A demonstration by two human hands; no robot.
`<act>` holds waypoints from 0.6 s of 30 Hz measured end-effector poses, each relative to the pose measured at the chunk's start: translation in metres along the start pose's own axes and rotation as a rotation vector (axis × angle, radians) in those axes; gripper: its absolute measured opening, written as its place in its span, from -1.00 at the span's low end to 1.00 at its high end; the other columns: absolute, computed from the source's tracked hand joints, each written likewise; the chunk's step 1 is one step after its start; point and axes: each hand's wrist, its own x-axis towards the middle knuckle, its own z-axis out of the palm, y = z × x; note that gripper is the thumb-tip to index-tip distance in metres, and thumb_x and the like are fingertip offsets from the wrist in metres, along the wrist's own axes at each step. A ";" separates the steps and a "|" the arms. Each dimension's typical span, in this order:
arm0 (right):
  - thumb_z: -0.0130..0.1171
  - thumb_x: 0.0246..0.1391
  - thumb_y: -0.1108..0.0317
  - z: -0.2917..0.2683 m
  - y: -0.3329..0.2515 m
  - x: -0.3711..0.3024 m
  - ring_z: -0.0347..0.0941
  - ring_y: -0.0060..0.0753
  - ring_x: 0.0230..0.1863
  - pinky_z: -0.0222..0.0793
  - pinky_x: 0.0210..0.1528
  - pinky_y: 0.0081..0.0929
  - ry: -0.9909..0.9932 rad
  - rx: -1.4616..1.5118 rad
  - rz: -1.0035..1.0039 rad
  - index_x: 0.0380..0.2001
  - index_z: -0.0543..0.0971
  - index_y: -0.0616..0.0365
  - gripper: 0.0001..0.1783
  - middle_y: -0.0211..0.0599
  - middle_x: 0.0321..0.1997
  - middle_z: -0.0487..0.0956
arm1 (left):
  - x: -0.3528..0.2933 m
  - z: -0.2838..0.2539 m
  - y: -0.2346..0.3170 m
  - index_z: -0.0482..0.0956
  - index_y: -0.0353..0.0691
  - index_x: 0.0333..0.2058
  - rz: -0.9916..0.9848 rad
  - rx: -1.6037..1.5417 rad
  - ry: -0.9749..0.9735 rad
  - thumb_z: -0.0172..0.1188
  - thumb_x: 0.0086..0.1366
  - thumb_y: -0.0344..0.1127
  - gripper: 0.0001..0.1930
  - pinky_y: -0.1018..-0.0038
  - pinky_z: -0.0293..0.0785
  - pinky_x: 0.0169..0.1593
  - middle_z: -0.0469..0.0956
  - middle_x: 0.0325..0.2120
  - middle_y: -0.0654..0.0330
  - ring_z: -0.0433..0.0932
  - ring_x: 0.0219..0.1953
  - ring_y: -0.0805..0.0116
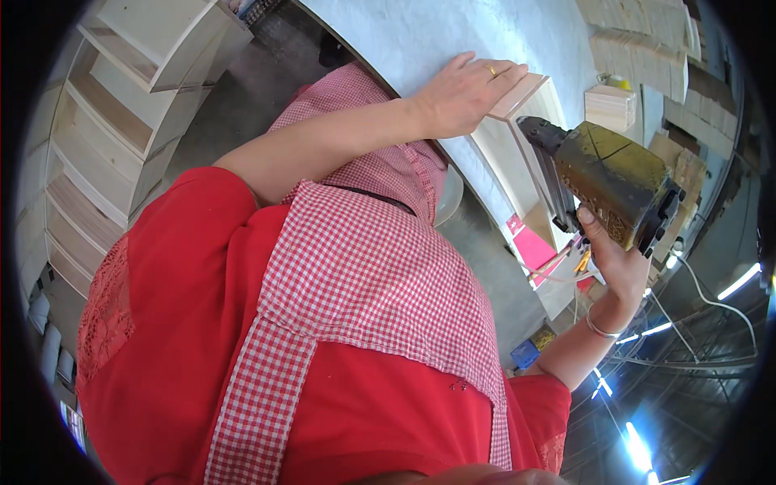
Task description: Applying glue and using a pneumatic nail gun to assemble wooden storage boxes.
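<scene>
My left hand [465,97] lies over the near left corner of a pale wooden box [505,149] on the worktable, its fingers along the end panel and its thumb hidden. Worn and yellowish, with a dark nose, a nail gun [616,166] is held in my right hand [614,259]. Its nose is close to the box's corner, just right of my left fingers; I cannot tell whether it touches. My right thumb shows on the gun's side, while the other fingers are mostly hidden behind it.
The pale worktable [420,40] runs along the far side. A small wooden block stack [610,107] and stacked boards [643,61] stand beyond the box. A pink sheet [533,250] lies near the table's edge. Wooden drawer-like boxes [113,121] are piled at left.
</scene>
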 end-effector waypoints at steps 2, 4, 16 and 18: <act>0.43 0.00 0.47 0.000 0.000 0.000 0.53 -0.29 0.00 0.48 0.05 -0.39 -0.011 -0.002 -0.011 0.17 0.35 0.33 -0.32 -0.10 0.04 0.57 | -0.001 0.001 0.000 0.15 -0.19 0.33 -0.006 0.040 -0.013 0.25 0.17 -0.37 -0.25 0.04 0.20 0.28 0.35 0.21 0.11 0.38 0.21 0.15; 0.43 0.01 0.47 0.000 0.000 0.001 0.53 -0.30 0.00 0.48 0.05 -0.39 -0.017 -0.002 -0.016 0.17 0.35 0.34 -0.32 -0.10 0.04 0.57 | -0.001 0.002 -0.001 0.14 -0.17 0.33 -0.008 0.060 -0.020 0.26 0.17 -0.35 -0.24 0.01 0.20 0.28 0.34 0.22 0.11 0.38 0.20 0.15; 0.40 0.03 0.51 0.000 0.003 0.008 0.53 -0.29 -0.01 0.49 0.04 -0.39 -0.078 -0.058 -0.078 0.14 0.37 0.36 -0.37 -0.09 0.03 0.57 | 0.000 0.001 -0.002 0.14 -0.16 0.33 -0.013 0.050 -0.023 0.31 0.13 -0.34 -0.20 0.02 0.20 0.28 0.35 0.21 0.12 0.39 0.19 0.13; 0.40 0.02 0.52 0.000 0.004 0.007 0.53 -0.28 0.00 0.49 0.05 -0.38 -0.069 -0.042 -0.082 0.15 0.37 0.36 -0.37 -0.07 0.03 0.57 | 0.000 0.001 -0.003 0.17 -0.20 0.31 0.013 0.046 -0.002 0.32 0.12 -0.34 -0.21 0.06 0.23 0.26 0.37 0.19 0.09 0.40 0.18 0.13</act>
